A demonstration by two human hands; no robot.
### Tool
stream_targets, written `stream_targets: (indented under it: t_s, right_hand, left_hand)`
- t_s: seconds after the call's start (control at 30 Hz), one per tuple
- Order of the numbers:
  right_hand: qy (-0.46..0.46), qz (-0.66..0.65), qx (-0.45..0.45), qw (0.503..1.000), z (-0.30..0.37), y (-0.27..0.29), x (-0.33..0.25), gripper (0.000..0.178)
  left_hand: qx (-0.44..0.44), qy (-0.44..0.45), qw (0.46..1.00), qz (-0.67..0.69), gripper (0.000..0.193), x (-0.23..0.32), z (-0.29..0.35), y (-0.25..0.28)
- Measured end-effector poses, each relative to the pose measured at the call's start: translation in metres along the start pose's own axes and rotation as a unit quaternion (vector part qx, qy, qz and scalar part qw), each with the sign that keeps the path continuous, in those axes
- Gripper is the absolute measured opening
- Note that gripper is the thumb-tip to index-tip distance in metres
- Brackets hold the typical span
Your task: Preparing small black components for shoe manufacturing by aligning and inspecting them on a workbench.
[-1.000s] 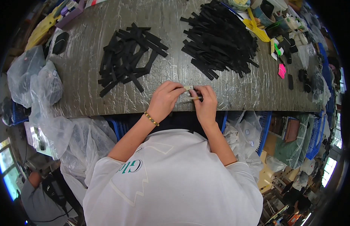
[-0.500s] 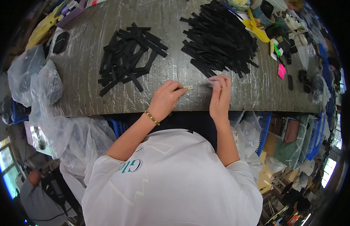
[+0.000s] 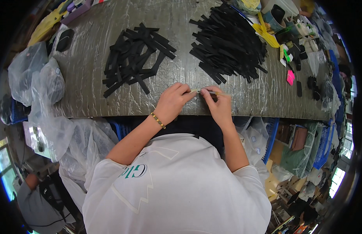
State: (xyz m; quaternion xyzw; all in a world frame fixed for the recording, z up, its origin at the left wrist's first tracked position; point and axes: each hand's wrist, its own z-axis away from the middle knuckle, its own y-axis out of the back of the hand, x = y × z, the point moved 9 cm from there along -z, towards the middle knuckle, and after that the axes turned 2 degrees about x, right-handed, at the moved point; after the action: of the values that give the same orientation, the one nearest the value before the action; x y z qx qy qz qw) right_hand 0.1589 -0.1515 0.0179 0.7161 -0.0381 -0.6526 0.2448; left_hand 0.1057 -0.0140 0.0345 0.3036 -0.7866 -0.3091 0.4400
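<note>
Near the front of the table my left hand (image 3: 173, 100) pinches a small pale flat piece (image 3: 195, 91) between thumb and fingertips. A beaded bracelet circles that wrist. My right hand (image 3: 219, 105) is closed beside it, thumb and fingertips almost touching the left fingertips. A slim, pen-like stick (image 3: 220, 93) lies across the right fingers and juts out to the right; its exact kind is too small to tell. Beyond my hands are two heaps of black fabric strips: a looser heap (image 3: 136, 58) on the left and a larger, denser heap (image 3: 229, 43) on the right.
Both hands work over a table (image 3: 181, 70) covered in shiny film. Along its right side lie a pink piece (image 3: 290, 77), a yellow tool (image 3: 266, 32) and tubs. Clear plastic bags (image 3: 48, 85) hang at the left edge. A dark oval thing (image 3: 64, 40) lies back left.
My right hand has come left to my left hand, its outstretched fingers now closed in a pinch. My left hand has hardly moved. The whole view has shifted slightly.
</note>
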Motion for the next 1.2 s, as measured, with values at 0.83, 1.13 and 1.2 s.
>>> stream_targets:
  t_s: [0.83,1.13,1.2]
  right_hand:
    - [0.047,0.016,0.009,0.999,-0.002,-0.001,-0.019,0.016]
    - [0.073,0.042,-0.049,0.995,-0.003,-0.027,-0.026,0.016]
    - [0.085,0.045,-0.044,0.994,-0.003,-0.029,-0.024,0.016]
  left_hand:
    - [-0.001,0.079,0.996,0.048,0.054,-0.014,0.006,0.0]
    - [-0.016,0.107,0.987,0.121,0.061,-0.022,0.005,0.0]
    - [-0.013,0.106,0.987,0.121,0.06,-0.021,0.004,0.001]
